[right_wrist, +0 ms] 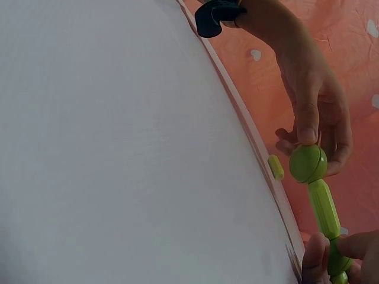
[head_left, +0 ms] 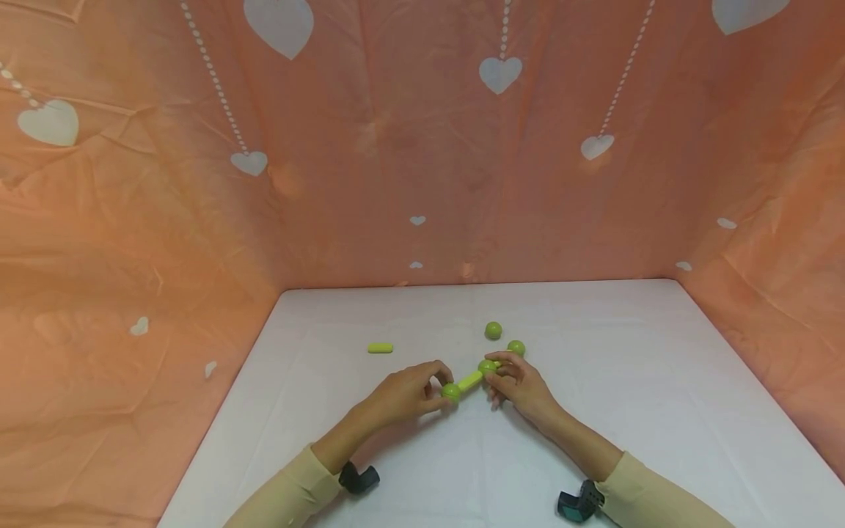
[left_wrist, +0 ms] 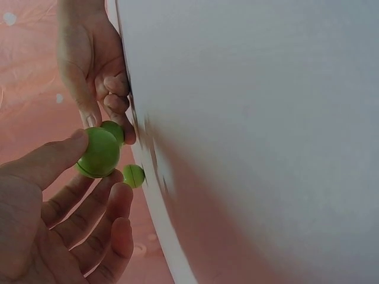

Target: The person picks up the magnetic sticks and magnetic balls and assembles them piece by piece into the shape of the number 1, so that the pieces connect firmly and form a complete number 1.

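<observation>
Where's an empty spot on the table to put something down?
Bare white table lies right of the right hand and left of the loose green stick. It's crowded around the green chain, far green ball and left hand.

I see the left forearm [head_left: 346,438] slanting up from the lower left of the frame, the right forearm [head_left: 586,444] from the lower right. Below centre, the left hand [head_left: 411,389] and right hand [head_left: 523,386] face each other, apart, each pinching with thumb and bent fingers.
</observation>
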Demonstrator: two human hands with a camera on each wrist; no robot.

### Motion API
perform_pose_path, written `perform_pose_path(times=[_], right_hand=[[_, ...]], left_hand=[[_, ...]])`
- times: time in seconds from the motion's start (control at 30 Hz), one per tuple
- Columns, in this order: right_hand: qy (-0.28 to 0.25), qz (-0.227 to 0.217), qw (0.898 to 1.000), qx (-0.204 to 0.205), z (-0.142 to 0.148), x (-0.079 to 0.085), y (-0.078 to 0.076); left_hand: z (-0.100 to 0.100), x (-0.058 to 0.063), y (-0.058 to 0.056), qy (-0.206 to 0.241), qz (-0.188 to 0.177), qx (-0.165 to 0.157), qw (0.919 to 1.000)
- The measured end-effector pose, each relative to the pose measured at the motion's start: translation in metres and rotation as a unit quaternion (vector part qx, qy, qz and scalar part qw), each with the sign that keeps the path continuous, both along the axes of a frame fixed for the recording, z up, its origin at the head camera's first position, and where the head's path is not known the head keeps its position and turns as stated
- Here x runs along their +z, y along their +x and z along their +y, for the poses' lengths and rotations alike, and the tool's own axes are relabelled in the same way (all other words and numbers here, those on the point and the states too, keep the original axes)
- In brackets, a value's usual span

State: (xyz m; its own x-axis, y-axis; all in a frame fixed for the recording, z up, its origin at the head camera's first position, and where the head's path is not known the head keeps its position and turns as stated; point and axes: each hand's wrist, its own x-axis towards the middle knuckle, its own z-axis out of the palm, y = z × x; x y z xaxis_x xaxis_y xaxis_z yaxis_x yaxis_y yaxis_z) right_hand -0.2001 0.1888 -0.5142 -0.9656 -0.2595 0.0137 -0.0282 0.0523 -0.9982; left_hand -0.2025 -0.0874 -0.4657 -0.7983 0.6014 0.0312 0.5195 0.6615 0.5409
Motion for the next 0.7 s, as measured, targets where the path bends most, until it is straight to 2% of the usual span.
perform_pose_path(times=[0.23, 0.7], right_hand=[[-0.001, -0.001, 1.000, -0.004, 0.000, 0.000, 0.000], [0.003, 0.003, 1.000, -0.005, -0.001, -0.002, -0.001]], left_hand=[[-0.002, 0.000, 0.000, 0.003, -0.003, 0.005, 1.0000], [-0.017, 0.009, -0.004, -0.008, -0.018, 0.049, 0.9986]])
